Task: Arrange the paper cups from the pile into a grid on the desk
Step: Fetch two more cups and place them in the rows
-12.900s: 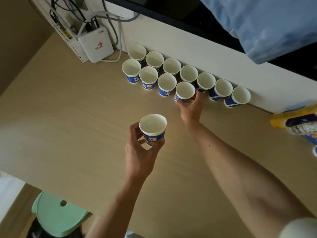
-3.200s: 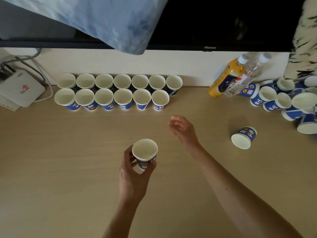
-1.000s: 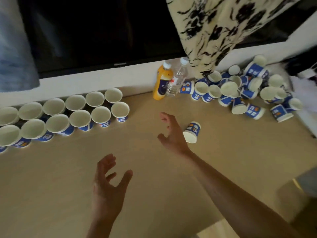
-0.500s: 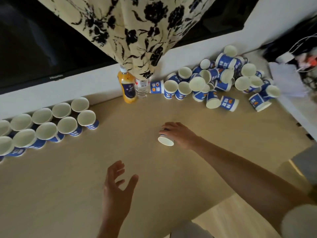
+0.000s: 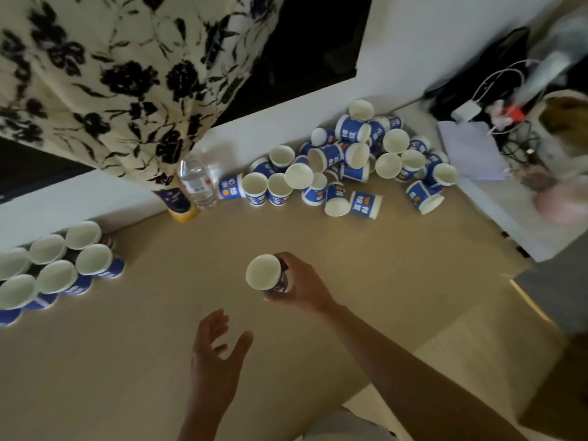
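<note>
My right hand (image 5: 302, 286) grips a blue paper cup (image 5: 265, 272) above the middle of the wooden desk (image 5: 397, 256), its white mouth turned toward me. My left hand (image 5: 214, 361) hovers just below it, palm up, fingers spread and holding nothing. A pile of blue paper cups (image 5: 346, 163) lies jumbled against the wall at the back right. Two rows of upright cups (image 5: 57, 265) stand at the left edge, running out of view.
An orange juice bottle (image 5: 179, 203) and a clear water bottle (image 5: 197, 183) stand by the wall between the rows and the pile. A flowered cloth (image 5: 111, 74) hangs over them. Cables and papers (image 5: 471, 148) lie at the far right, where the desk ends.
My right hand has lifted the lone cup off the desk and turned its mouth toward me. The view has swung further right. My left hand stays empty.
</note>
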`<state>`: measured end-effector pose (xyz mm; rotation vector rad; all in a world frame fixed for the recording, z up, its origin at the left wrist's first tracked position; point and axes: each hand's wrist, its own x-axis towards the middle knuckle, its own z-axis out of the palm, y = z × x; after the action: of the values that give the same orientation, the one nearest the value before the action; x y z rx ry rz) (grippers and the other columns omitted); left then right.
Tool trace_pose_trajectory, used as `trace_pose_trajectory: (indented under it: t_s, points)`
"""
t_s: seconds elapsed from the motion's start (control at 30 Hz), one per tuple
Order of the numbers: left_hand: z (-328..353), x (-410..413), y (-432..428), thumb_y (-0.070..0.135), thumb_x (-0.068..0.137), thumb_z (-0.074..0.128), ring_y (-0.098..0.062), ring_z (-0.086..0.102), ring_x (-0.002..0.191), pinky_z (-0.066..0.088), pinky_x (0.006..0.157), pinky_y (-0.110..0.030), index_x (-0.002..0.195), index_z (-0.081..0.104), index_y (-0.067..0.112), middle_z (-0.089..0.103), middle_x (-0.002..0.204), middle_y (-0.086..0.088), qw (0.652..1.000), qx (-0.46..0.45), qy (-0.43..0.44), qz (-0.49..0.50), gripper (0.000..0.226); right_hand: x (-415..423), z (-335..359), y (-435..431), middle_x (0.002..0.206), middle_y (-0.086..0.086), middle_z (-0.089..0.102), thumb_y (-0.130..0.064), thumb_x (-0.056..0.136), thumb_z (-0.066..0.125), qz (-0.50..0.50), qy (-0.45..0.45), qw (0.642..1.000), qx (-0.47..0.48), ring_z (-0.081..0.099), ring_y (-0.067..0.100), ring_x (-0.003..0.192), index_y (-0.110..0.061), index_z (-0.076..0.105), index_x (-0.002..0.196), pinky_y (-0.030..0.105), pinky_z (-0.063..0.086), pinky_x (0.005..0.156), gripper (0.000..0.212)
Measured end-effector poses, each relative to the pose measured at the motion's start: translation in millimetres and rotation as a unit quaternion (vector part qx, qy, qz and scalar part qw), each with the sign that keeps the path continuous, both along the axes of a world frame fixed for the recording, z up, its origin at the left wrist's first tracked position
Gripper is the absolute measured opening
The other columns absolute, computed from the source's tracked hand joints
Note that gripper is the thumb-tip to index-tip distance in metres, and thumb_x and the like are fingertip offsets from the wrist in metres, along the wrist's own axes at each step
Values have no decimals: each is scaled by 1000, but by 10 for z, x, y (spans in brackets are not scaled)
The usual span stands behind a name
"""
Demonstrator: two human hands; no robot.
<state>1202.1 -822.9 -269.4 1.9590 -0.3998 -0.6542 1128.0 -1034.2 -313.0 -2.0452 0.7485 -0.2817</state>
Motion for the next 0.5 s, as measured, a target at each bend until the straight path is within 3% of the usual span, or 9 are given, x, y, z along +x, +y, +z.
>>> trace_pose_trajectory:
  t_s: [0.2,0.33,0.5]
  points:
    - [219,-155,-362,24,75,85,-1,59,117,49,93,-28,131,54,26,63,126,13,996,-37,9,-84,65,-489,411,285,114,-13,65,-30,67,91,-58,-53,993,93,62,3,106,-24,50,124,8,42,87,70]
    - [294,-269,-460,26,68,91,-1,61,113,51,88,-26,124,57,36,64,122,21,990,-60,10,-131,67,-740,542,459,115,-10,66,-28,70,88,-88,-58,991,87,61,3,106,-20,51,120,6,40,85,63]
    - [330,-386,-520,53,55,80,-6,66,105,54,83,-26,117,59,43,67,113,24,986,-81,17,-148,66,-919,614,554,113,-11,67,-25,72,88,-114,-74,987,81,63,4,103,-19,53,119,7,41,82,59]
